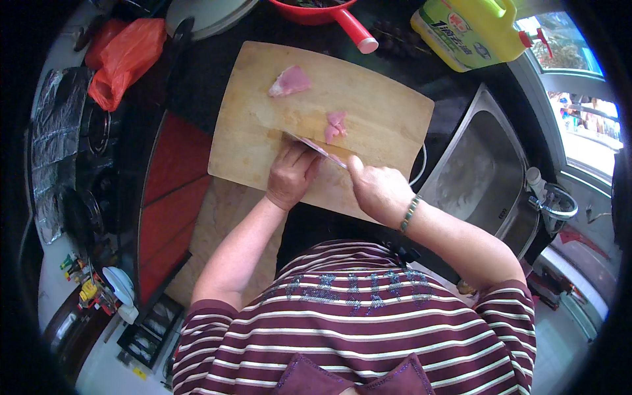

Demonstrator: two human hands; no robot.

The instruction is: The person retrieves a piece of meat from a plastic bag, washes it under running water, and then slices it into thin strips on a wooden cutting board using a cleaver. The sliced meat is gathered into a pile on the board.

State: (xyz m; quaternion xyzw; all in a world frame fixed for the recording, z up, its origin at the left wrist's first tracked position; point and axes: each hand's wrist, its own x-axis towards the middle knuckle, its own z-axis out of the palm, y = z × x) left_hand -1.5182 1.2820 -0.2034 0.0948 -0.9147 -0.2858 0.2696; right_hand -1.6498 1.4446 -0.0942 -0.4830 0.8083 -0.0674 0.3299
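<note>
A wooden cutting board (390, 108) lies before me. My right hand (380, 190) grips a knife (316, 148), whose blade slants up and left across the board. Close against the blade, my left hand (294, 173) rests on the board with its fingers bent; what lies under the fingers is mostly hidden, though a little pink meat shows along the blade. Just beyond the knife are small cut pieces of raw meat (336, 126). A larger piece of raw meat (291, 81) lies apart from them, near the board's far edge.
Beyond the board stands a red-handled pan (353, 29) holding greens, with a yellow detergent jug (464, 34) at its right. A steel sink (464, 163) with a faucet (555, 207) is to the right. A red plastic bag (128, 59) and a foil-covered panel (57, 153) are at left.
</note>
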